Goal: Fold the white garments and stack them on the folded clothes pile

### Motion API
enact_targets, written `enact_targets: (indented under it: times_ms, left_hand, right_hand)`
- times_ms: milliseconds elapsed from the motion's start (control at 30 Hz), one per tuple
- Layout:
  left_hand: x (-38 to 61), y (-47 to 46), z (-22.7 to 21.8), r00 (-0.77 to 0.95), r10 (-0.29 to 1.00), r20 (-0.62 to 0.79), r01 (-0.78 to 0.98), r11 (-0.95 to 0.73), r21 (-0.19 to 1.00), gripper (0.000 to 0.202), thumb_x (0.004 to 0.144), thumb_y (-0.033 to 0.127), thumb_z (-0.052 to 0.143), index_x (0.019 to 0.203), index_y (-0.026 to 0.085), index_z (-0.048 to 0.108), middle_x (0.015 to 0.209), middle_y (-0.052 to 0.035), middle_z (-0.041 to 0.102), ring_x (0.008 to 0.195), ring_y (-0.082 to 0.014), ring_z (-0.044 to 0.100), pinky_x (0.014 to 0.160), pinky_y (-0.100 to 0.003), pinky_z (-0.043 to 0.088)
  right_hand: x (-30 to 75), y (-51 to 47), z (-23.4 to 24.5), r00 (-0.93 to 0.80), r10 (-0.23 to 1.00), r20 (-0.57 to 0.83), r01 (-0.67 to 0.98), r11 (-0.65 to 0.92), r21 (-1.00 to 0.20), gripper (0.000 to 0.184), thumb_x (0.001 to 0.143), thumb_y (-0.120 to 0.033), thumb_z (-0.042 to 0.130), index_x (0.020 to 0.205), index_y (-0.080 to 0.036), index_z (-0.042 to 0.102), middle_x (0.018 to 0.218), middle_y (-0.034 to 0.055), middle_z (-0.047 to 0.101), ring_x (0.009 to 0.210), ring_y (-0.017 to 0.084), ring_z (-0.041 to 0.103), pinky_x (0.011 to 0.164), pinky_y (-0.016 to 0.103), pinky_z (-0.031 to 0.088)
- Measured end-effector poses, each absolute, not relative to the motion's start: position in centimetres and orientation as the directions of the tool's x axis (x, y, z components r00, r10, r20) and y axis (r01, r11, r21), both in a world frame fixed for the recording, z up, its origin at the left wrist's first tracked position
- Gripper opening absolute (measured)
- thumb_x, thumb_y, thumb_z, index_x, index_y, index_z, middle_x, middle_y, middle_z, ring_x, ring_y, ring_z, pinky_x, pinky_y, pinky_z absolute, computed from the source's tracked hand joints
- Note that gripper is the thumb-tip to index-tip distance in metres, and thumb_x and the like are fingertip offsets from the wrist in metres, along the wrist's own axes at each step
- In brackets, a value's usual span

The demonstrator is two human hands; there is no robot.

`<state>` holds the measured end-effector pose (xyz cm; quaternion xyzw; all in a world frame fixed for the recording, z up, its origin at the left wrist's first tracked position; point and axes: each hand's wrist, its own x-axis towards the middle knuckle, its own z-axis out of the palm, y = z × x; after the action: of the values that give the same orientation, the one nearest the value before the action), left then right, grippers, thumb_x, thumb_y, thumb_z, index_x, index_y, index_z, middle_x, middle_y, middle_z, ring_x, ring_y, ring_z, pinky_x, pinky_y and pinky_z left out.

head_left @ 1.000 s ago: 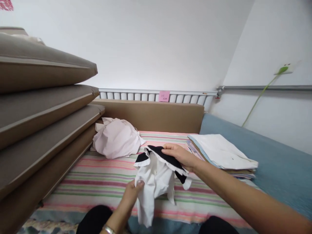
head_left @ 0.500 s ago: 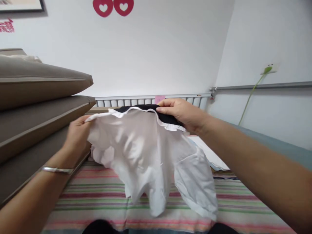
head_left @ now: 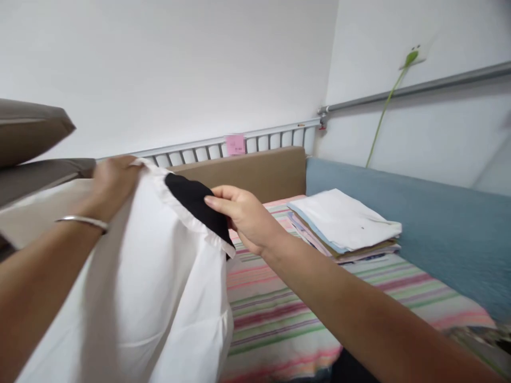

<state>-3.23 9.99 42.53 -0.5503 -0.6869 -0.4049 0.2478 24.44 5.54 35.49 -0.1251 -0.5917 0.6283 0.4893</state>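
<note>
We held a white garment (head_left: 159,298) up over the striped bed (head_left: 287,303), its thin, smooth cloth hanging below both grips. Our left grip (head_left: 114,181) was closed on the top edge; our right grip (head_left: 243,215) pinched the black collar (head_left: 194,202), edged with a white frill, which ran between the two grips.

1. white garment (head_left: 159,298): lower part is cut off by the bottom edge, so the full shape can't be told.
2. left hand (head_left: 114,181): fingertips are tucked behind the garment's top hem.
3. right hand (head_left: 245,218): thumb is out of sight behind the black collar (head_left: 195,205).
4. pink note (head_left: 235,144): writing is too small to read.
5. grey cushions (head_left: 27,127): cut off by the left edge.
6. folded stack (head_left: 345,226): lower layers show only their edges.
7. striped sheet (head_left: 279,314): left part is hidden behind the garment, and the far-right corner is blurred.
</note>
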Motion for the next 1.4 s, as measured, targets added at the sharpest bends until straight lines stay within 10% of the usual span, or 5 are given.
enact_targets:
  times_ms: [300,567,767,1133,1400]
  left_hand:
    - [8.1,18.1,19.8,0.173,0.903,0.393,0.982,-0.190,0.005,0.039,0.075,0.016,0.055,0.113,0.025,0.055,0.129,-0.0079,0.051,0.125,-0.0261,0.036,0.104,-0.057,0.016]
    - [-11.3,-6.3,3.3,-0.568,0.778,0.267,0.776,0.399,0.489,0.049,0.073,0.044,0.046,0.111,0.014,0.054,0.117,-0.0141,0.059,0.110,-0.0279,0.053,0.097,-0.042,0.039]
    - [-11.4,-14.6,1.9,-0.763,0.646,-0.026,0.387,0.489,0.782,0.047,0.063,0.050,0.051,0.095,0.017,0.061,0.101,-0.0086,0.067,0.095,-0.0255,0.062,0.082,-0.036,0.050]
    - [-6.1,-6.7,2.6,-0.680,0.729,-0.079,0.527,0.561,0.638,0.033,0.060,0.041,0.060,0.079,0.015,0.061,0.085,-0.0144,0.069,0.082,-0.0265,0.063,0.069,-0.032,0.044]
    - [-6.1,-8.5,5.3,-0.598,0.799,-0.060,0.494,0.427,0.757,0.032,0.061,0.049,0.055,0.064,0.018,0.059,0.060,-0.0008,0.061,0.062,-0.0179,0.055,0.056,-0.026,0.038]
  right_hand:
    - [37.6,11.9,10.5,-0.081,0.968,-0.236,-0.058,-0.241,-0.969,0.033,0.067,-0.036,0.066,0.094,-0.019,0.058,0.085,0.0039,0.065,0.077,0.018,0.061,0.069,0.032,0.048]
    - [43.3,9.3,2.4,-0.058,0.930,-0.363,-0.292,-0.363,-0.885,0.047,0.057,-0.033,0.076,0.097,-0.019,0.058,0.097,0.0087,0.067,0.098,0.023,0.061,0.094,0.036,0.046]
    - [41.7,6.9,2.0,0.115,0.928,-0.354,-0.301,-0.307,-0.903,0.038,0.056,-0.031,0.075,0.087,-0.018,0.056,0.081,0.0078,0.068,0.089,0.024,0.064,0.091,0.038,0.048]
    - [36.5,-4.3,-2.5,-0.029,0.762,-0.646,0.074,-0.643,-0.762,0.044,0.051,-0.047,0.071,0.083,-0.019,0.059,0.095,0.0116,0.067,0.093,0.027,0.063,0.078,0.038,0.047]
    - [34.8,-6.8,-0.7,-0.221,0.760,-0.612,0.058,-0.616,-0.786,0.053,0.053,-0.051,0.072,0.095,-0.020,0.061,0.105,0.0087,0.065,0.105,0.025,0.057,0.088,0.037,0.039]
